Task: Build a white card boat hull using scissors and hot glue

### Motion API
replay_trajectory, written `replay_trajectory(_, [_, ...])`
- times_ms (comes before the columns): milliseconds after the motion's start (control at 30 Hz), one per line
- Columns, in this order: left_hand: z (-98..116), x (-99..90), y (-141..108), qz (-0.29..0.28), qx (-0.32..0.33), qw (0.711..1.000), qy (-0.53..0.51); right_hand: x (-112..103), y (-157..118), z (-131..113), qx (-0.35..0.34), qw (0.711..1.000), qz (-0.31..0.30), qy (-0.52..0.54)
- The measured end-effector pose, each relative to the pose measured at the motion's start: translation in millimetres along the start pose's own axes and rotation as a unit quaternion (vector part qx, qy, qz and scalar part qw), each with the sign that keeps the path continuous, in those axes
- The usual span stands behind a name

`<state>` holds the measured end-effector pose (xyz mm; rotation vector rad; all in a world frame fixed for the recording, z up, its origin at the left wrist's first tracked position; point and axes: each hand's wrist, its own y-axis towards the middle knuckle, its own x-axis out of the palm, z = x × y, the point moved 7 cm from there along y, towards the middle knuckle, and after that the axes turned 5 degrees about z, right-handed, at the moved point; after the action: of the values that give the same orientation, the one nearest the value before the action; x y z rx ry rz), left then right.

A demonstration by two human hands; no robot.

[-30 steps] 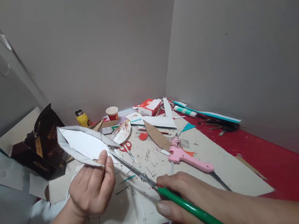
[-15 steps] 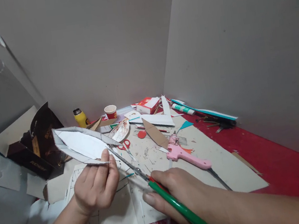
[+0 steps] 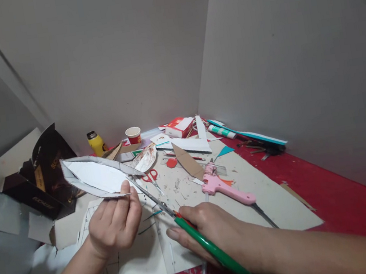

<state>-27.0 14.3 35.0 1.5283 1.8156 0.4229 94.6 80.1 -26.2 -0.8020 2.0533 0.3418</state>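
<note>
My left hand pinches the near edge of a leaf-shaped paper piece, white in the middle with a grey folded rim. My right hand is wrapped round green-handled scissors. Their blades point up and left, and the tips reach the right end of the paper piece beside my left fingertips. How far the blades are apart is hard to tell. Beyond my right hand lies a pink glue gun. Small red-handled scissors lie just past the green scissors' blades.
A dark open box stands at the left. Behind are a yellow bottle, a paper cup and a red and white box. A brown cardboard leaf and a teal-edged strip lie farther right.
The whole view has shifted slightly, with things appearing a little farther left. Both hands keep their hold, and the scissors' tips remain at the paper piece's right end.
</note>
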Motion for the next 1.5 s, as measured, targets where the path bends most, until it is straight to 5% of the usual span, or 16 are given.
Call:
replay_trajectory(733, [5,-4.5,-2,0.012,-0.003,0.999,-0.047,-4,-5,-2,-0.002,0.997,-0.033,0.073])
replay_trajectory(1067, [-38,-10.2,-4,0.025,-0.274,0.957,-0.089,-17,-13,-7,-0.052,0.964,-0.123,0.231])
replay_trajectory(1167, [-56,-3.9,-9,-0.027,-0.401,0.901,-0.164,-21,-14,-7,-0.062,0.957,-0.146,0.241])
replay_trajectory(1267, [-73,5.8,-17,-0.057,-0.522,0.798,-0.296,-25,-18,-4,-0.077,0.960,-0.146,0.228])
replay_trajectory(1500, [-85,27.7,-29,-0.125,-0.589,0.587,-0.541,-47,-32,21,-0.041,0.978,-0.040,0.202])
